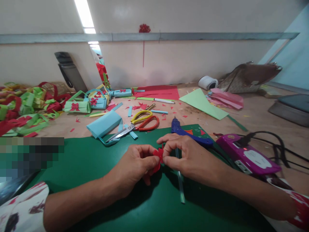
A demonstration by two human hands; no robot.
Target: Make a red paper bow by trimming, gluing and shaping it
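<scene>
A small red paper bow is held above the green mat. My left hand pinches its left side between thumb and fingers. From the right, my right hand has thumb and index finger closed on the bow's right edge. Beneath my right hand a clear glue stick lies on the mat. A blue glue gun rests just beyond that hand. Scissors with yellow and orange handles lie at the mat's far edge, beside a rolled light-blue paper piece.
Small paper bags with red bows and a colourful paper pile stand at the left. Red paper and green paper lie farther back. At the right are a purple power strip, cables and a brown bag.
</scene>
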